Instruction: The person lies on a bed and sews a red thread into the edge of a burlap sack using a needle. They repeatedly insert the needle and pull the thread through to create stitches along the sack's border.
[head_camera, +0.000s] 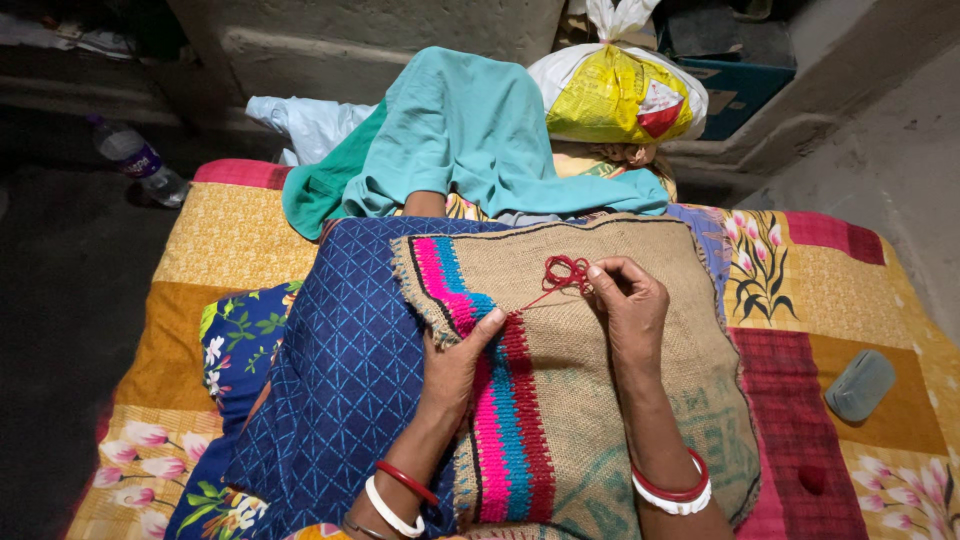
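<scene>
The needle, if there is one, is too small to make out. The right hand (628, 305) pinches a tangle of red yarn (565, 272) above the burlap sack (640, 400) on the lap, fingers curled. The left hand (455, 365) grips the sack's striped stitched edge (500, 400), thumb on top; both forearms are cut off below.
</scene>
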